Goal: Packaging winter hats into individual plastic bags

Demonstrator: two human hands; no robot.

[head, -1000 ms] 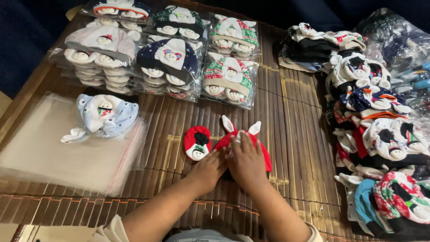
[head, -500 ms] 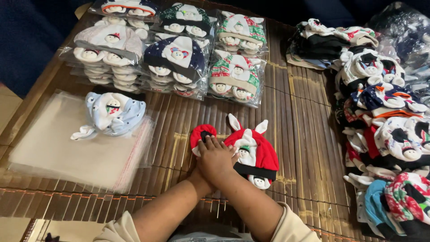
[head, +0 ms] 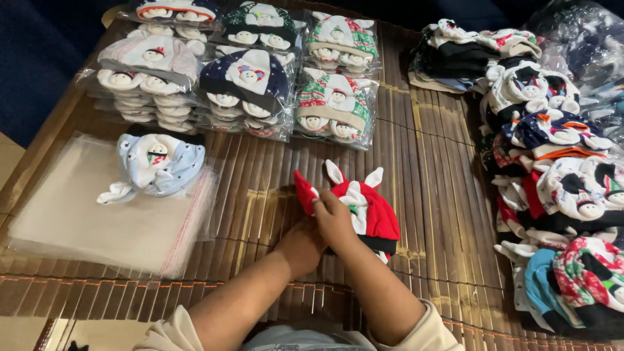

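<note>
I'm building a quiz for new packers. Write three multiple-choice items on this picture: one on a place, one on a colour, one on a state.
1. Where does the light blue hat lie?
A. On the stack of clear bags
B. On the heap of loose hats
C. On the wrapped packs

2. What is the main colour of the hat under the hands?
A. Green
B. Red
C. Navy

3. How are the hats at the far left of the mat kept?
A. Loose
B. Hung up
C. Stacked in clear wrapped packs

Answers: 1 A, it rests on the flat bags at the left; 2 B, red with white ears; 3 C, shiny wrap covers each stack. The right hand and left hand both rest on the red hat.
</note>
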